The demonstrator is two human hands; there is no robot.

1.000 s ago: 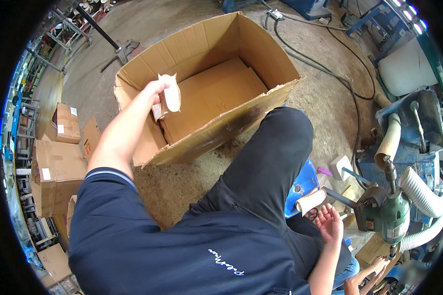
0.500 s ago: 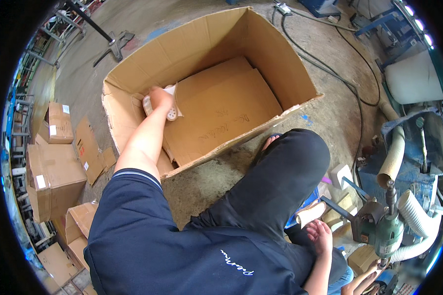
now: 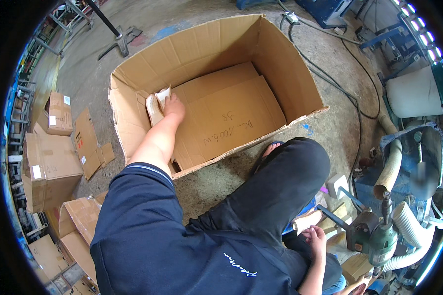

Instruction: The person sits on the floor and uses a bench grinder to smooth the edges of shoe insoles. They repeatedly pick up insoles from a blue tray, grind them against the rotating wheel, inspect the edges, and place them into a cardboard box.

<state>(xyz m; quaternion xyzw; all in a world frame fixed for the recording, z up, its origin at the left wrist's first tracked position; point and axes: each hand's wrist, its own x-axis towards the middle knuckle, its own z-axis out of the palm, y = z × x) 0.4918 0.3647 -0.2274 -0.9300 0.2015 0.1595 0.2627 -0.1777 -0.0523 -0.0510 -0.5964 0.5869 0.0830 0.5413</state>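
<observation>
My left hand [image 3: 174, 106] reaches into the left part of a large open cardboard box [image 3: 216, 160]. Its fingers are closed on a pale shoe-sole-shaped piece [image 3: 164, 93]; the fingertips are partly hidden. Beside it, along the box's left wall, lies another pale, long piece [image 3: 154, 110]. Flat cardboard with handwriting [image 3: 226, 110] covers the box's bottom. To the right of my knee, my right hand [image 3: 317, 238] has curled fingers. Its fingertips are by the edge of a beige shoe-sole-shaped piece [image 3: 307, 221]; whether they grip anything is hidden.
Closed cartons [image 3: 51, 172], a flattened carton [image 3: 87, 142] and an open carton [image 3: 79, 221] stand left. On my right are a green motor machine [image 3: 383, 243], ribbed hoses [image 3: 390, 164] and black cables [image 3: 349, 88] on the floor. Another person's hand [image 3: 362, 284] shows at lower right.
My left hand has shifted right, off the long piece at the box's left wall, which now shows more fully. My right hand has come slightly left, closer to the beige piece, its fingers more curled.
</observation>
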